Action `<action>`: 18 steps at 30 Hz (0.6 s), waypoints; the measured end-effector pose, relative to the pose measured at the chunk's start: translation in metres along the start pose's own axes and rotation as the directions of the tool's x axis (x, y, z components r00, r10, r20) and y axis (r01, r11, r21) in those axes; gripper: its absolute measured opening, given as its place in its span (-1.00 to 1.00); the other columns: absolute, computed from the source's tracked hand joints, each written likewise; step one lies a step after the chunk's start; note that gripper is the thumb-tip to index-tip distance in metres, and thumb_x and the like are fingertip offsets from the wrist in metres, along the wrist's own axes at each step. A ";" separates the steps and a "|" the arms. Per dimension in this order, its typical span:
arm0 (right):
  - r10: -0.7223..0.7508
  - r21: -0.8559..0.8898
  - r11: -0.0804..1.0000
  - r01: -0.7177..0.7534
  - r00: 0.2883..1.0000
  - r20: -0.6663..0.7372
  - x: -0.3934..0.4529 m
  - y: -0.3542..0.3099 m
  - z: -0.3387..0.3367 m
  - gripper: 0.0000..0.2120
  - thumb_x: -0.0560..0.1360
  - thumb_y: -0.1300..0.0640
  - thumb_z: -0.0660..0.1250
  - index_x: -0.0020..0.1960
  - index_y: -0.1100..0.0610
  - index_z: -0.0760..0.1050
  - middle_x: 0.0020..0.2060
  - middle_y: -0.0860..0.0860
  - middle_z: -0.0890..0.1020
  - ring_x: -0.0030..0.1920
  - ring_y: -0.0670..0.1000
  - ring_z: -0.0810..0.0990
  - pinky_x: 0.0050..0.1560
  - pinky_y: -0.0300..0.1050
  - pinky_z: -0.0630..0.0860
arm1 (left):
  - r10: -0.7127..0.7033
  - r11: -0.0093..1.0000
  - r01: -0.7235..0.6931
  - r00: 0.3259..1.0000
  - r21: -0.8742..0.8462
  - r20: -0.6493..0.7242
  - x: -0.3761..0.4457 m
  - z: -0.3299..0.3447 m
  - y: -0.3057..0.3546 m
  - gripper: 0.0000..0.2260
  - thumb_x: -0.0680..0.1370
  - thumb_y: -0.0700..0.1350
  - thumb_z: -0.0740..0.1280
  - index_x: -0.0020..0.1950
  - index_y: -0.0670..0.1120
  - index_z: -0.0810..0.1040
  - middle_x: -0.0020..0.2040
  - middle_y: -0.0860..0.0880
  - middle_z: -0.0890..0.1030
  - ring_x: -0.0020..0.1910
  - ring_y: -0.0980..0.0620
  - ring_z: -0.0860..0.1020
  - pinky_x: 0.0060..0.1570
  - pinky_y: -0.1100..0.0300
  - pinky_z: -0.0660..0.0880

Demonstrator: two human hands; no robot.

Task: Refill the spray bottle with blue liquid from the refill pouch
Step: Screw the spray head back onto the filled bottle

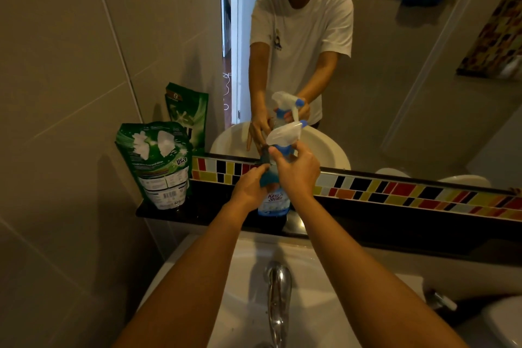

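A person is standing at a bathroom sink, both bare arms reaching forward over the basin toward a dark shelf below a mirror. The left hand is wrapping around the upper body of a spray bottle, fingers closed on it from the left side. The right hand is gripping the bottle's neck just under the spray head, thumb and fingers clamped tight around the blue collar. The clear trigger head is pointing up and to the right. The bottle is standing upright on the shelf, above the tap, with blue liquid showing low in its base. Its label is reading "King's Stella" in pink script. Both forearms are stretching out nearly straight, wrists angled inward so the hands are meeting at the bottle. At the shelf's left end a green pouch is standing upright, well apart from the bottle, printed with white flowers, a barcode and the number "670"; its smaller writing is too blurred to read. A strip of multicoloured tiles is running behind the shelf.
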State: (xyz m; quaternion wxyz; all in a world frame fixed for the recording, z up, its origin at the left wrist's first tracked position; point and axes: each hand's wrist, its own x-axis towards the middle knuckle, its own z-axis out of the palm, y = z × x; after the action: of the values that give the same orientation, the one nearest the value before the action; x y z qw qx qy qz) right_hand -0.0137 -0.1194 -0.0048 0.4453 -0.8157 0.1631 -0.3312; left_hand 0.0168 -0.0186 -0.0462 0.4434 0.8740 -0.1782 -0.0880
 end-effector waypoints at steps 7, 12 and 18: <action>-0.030 0.081 0.996 0.025 0.998 0.059 -0.009 0.000 0.002 -0.63 0.43 -0.08 0.42 0.11 0.13 0.51 -0.02 0.01 0.64 -0.04 -0.10 0.56 -0.09 -0.39 0.41 | 0.071 0.953 -0.022 0.986 0.302 -0.151 -0.016 0.024 0.001 -0.72 0.61 0.14 0.17 0.29 0.12 0.45 0.20 -0.02 0.57 0.12 -0.04 0.56 0.03 0.03 0.57; -0.047 0.042 0.998 0.042 0.992 0.114 -0.002 0.004 -0.006 -0.64 0.46 -0.08 0.39 0.12 0.13 0.54 -0.03 0.05 0.67 -0.03 -0.03 0.62 -0.15 -0.36 0.41 | 0.059 0.974 -0.023 0.986 0.224 -0.154 -0.010 0.026 0.000 -0.76 0.61 -0.01 0.22 0.26 0.03 0.50 0.23 -0.12 0.57 0.21 -0.14 0.54 0.25 -0.09 0.50; 0.072 0.076 0.995 -0.065 0.993 -0.093 -0.004 -0.003 0.006 -0.53 0.36 -0.18 0.45 0.16 0.07 0.57 -0.01 0.02 0.69 0.01 -0.01 0.62 -0.03 -0.16 0.51 | -0.015 0.991 0.020 0.999 0.132 -0.035 -0.003 0.003 0.011 -0.59 0.60 -0.23 0.24 0.46 -0.17 0.35 0.38 -0.20 0.48 0.35 -0.16 0.45 0.34 0.07 0.36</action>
State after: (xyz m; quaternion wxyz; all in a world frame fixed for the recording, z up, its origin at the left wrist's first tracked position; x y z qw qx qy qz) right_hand -0.0124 -0.1117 -0.0058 0.4775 -0.7761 0.1998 -0.3602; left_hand 0.0105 -0.0262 -0.0391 0.3868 0.9043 -0.1686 -0.0652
